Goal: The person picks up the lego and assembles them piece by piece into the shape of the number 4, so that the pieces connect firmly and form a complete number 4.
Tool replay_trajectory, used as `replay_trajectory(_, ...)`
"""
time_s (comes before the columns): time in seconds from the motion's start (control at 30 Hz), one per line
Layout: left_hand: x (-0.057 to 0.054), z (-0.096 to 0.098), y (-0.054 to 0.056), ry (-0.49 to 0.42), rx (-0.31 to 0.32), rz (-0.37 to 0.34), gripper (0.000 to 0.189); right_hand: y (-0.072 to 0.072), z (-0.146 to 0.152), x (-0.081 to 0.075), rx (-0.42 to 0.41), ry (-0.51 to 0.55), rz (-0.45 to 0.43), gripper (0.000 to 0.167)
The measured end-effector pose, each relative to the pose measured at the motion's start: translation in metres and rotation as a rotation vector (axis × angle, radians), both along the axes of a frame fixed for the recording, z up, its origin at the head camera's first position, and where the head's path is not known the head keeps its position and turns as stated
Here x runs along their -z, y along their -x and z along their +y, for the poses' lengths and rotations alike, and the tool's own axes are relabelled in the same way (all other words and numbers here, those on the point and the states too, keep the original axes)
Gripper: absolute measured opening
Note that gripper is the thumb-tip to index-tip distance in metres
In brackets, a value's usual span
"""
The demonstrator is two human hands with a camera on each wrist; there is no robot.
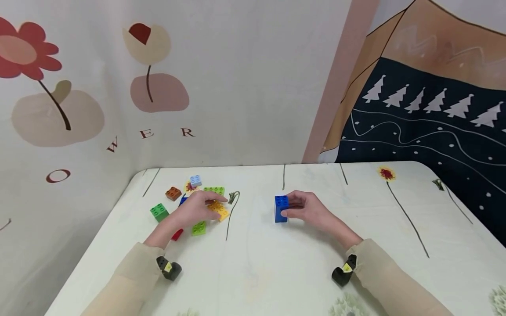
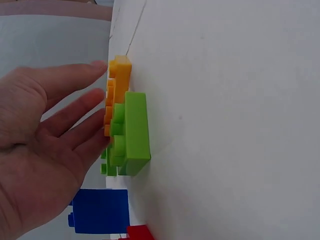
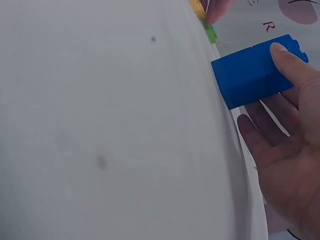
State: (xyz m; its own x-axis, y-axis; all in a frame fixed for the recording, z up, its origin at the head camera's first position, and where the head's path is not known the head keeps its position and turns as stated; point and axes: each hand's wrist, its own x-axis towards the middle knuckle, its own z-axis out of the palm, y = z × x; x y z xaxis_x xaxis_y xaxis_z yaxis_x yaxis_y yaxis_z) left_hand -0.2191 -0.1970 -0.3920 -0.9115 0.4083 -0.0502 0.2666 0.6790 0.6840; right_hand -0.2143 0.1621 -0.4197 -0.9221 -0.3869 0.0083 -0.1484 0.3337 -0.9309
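Two blue bricks (image 1: 281,209), stacked upright, stand near the table's middle. My right hand (image 1: 310,210) pinches them, the thumb on the upper brick in the right wrist view, where the seam between the bricks (image 3: 250,75) shows. My left hand (image 1: 195,208) is over the loose bricks on the left, thumb and fingers spread at the studs of a yellow brick (image 1: 219,211). In the left wrist view the fingertips are right at this yellow brick (image 2: 122,75), without curling round it. A light green brick (image 2: 137,130) stands just beside it there.
Around the left hand lie a dark green brick (image 1: 160,212), a brown brick (image 1: 173,193), a pale blue brick (image 1: 195,180), a red brick (image 1: 177,235) and another light green brick (image 1: 214,190). A blue brick (image 2: 101,211) is partly hidden by the left hand in the head view.
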Motion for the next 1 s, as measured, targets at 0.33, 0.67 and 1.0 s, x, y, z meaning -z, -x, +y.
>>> replay_trajectory(0.33,0.000,0.002,0.004,0.069,0.061,-0.016,0.051,0.000,-0.002,0.001,0.014,0.008,-0.002,0.032)
replay_trajectory(0.67,0.007,0.008,0.007,0.069,0.009,0.016,0.039,0.001,-0.002,0.003,0.029,0.001,-0.017,0.031)
replay_trajectory(1.0,0.007,0.014,0.009,0.063,0.010,0.043,0.035,0.001,-0.001,0.004,0.028,0.014,-0.021,0.032)
